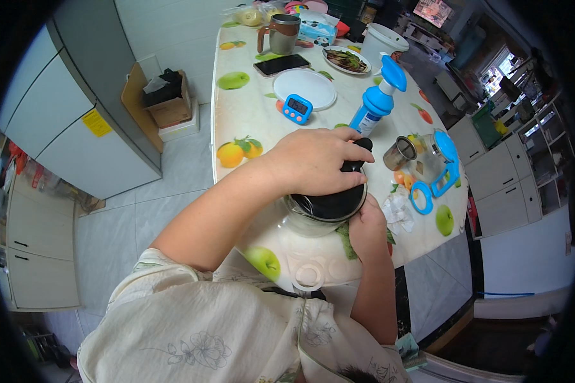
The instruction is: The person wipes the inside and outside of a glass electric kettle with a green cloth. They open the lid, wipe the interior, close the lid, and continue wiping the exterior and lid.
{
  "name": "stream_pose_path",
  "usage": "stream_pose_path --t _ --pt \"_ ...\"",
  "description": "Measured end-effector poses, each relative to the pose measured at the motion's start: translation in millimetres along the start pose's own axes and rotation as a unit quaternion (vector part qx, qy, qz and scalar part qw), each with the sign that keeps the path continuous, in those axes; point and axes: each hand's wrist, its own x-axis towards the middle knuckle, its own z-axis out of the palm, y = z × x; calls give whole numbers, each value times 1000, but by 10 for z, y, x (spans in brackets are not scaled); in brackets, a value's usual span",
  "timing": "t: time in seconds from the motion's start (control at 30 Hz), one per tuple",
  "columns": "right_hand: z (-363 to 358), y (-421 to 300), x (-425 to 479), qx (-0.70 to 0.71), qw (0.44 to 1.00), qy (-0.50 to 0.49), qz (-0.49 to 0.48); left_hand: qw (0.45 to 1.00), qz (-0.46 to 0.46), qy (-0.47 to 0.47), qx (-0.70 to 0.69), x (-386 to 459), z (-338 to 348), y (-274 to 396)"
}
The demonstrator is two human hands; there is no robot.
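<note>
My left hand lies over the black lid of a round clear glass container, its fingers curled around the lid's black handle. Against the container's right side is my right hand, holding it below the rim; some of its fingers are hidden. The container is near the front edge of the fruit-print table. A pale ring lies at that edge. Beyond the hands a blue spray bottle stands upright, and a blue digital timer sits by a white round lid or plate.
At right are a metal strainer cup, a glass jar with blue lid and handle, a blue ring and crumpled tissue. Farther back: a phone, a mug, a food plate, tissues and a white bucket.
</note>
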Motion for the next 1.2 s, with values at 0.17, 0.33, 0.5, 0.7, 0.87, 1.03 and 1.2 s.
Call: stream_pose_path --t 0.17,0.33,0.5,0.7,0.87,1.03,1.2 --pt "31 -12 -173 -117 992 -23 39 1000 -10 -1 -2 -1 -5 -8" --pt "105 -18 -381 -25 998 51 1 1000 -13 3 -4 4 -3 9" --pt "91 -114 -428 110 986 123 10 1000 -9 3 -6 1 2 1" --pt "36 -223 -448 73 987 140 -16 1000 4 -2 -6 5 4 -7" --pt "-80 -185 -71 85 986 113 -82 1000 9 2 4 -11 -5 -16" --pt "16 202 238 115 992 4 -58 1000 10 1 2 12 -4 -3" --pt "6 15 150 1 998 -42 36 1000 -10 -8 -14 5 -27 4"
